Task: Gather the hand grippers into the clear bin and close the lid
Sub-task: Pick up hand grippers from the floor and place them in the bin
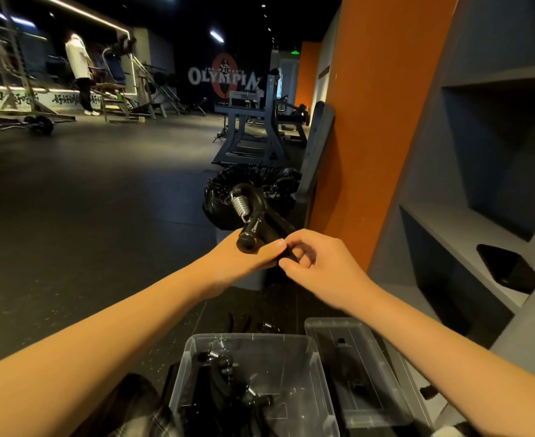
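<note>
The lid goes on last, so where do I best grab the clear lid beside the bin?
Probably by its raised rim at the two short ends, coming from above: the lid lies flat right of the clear bin, long side alongside it.

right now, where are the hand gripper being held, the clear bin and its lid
hand gripper (253, 223), head view, on the handle just below the spring
clear bin (249, 336), head view, on its far rim
lid (365, 370), head view, on its flat panel
</note>
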